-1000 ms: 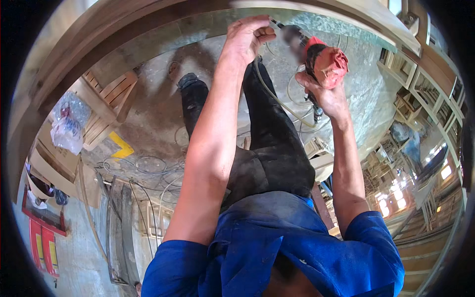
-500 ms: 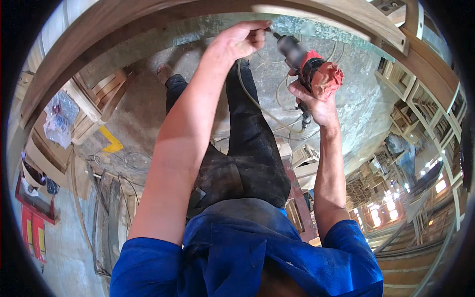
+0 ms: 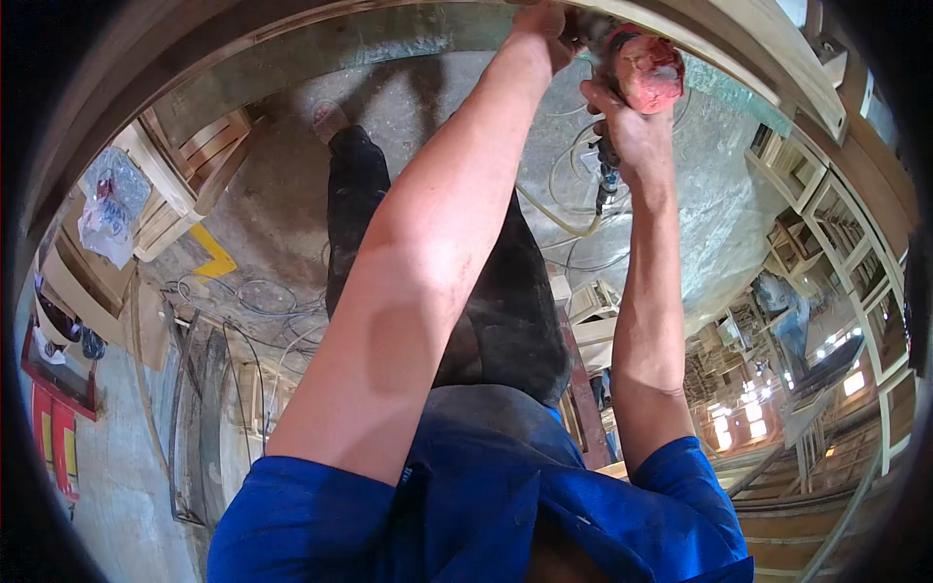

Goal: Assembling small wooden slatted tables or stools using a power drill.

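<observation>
Gripped by its handle, a pneumatic drill [image 3: 649, 76] with a red-wrapped rear end is in my right hand [image 3: 637, 136]. Its dark nose points up and left, toward the long wooden frame piece [image 3: 768, 73] along the top of the view. A hose joins the handle's lower end. My left hand [image 3: 544, 34] is raised beside the drill's nose, close to the wood. Its fingers are closed, but what they pinch is hidden at the top edge.
A pale hose [image 3: 569, 225] hangs from the drill toward the concrete floor, where loose cables [image 3: 267, 296] lie. Wooden frames [image 3: 846, 228] stand at the right. On the left are a wooden piece [image 3: 199, 165] and a plastic bag [image 3: 107, 223].
Both hands have moved up, away from my body, and the drill with them. My left hand has also shifted right. The gap between it and the drill's nose has closed.
</observation>
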Tool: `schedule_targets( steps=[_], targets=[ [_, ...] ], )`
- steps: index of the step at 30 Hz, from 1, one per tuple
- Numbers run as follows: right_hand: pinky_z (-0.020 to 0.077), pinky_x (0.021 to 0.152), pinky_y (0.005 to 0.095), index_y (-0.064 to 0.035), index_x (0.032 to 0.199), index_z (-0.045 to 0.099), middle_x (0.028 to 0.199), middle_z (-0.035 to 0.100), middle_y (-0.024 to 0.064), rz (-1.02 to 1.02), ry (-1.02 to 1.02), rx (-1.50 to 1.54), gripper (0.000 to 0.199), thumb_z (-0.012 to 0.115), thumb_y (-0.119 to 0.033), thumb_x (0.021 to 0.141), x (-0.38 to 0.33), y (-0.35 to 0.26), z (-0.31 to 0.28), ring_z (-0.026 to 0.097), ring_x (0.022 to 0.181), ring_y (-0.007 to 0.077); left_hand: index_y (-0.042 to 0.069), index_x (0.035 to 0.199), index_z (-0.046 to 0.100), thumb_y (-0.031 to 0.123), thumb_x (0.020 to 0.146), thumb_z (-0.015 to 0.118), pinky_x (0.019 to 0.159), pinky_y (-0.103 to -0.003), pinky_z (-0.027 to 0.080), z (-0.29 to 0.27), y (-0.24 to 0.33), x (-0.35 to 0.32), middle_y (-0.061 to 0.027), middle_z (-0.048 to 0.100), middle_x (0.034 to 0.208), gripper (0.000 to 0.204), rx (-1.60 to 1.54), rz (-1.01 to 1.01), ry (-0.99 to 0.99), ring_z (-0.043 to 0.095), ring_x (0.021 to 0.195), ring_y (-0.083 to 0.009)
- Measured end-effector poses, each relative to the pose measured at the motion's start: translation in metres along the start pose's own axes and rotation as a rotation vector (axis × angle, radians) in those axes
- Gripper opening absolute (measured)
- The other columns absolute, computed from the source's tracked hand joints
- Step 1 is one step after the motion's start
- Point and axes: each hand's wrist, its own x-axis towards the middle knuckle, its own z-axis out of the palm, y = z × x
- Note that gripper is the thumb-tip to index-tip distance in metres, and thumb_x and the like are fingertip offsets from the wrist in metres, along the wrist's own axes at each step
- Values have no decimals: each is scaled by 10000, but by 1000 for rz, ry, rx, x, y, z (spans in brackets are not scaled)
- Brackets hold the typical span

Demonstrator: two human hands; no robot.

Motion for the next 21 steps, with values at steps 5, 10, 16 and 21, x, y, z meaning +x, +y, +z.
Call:
schedule_targets(
  steps=[5,10,16,21],
  targets=[
    [430,525,261,-63,921,634,783,623,10,162,22,29,205,738,-107,749,6,-20,-4,572,641,105,129,1085,603,367,908,571,597,-310,484,-5,10,-5,-42,655,907,298,160,66,65,592,735,-162],
    [445,539,254,-71,918,645,801,627,6,293,50,7,199,739,-130,754,14,-33,5,578,639,114,121,1086,600,382,904,568,613,-312,479,-14,33,-7,-56,649,930,319,297,161,135,584,751,-157],
    [454,482,266,-49,954,624,810,612,53,324,-28,192,215,722,-108,772,36,-42,12,603,648,155,112,1086,597,399,899,565,634,-313,472,-46,36,-45,-73,643,957,344,579,159,242,574,771,-152],
    [431,492,331,-41,919,605,759,604,83,507,-12,189,205,705,-167,791,56,-20,16,545,567,189,20,1020,627,161,873,635,617,-247,485,-66,68,-132,-56,628,858,204,477,252,149,598,676,-131]
  ],
)
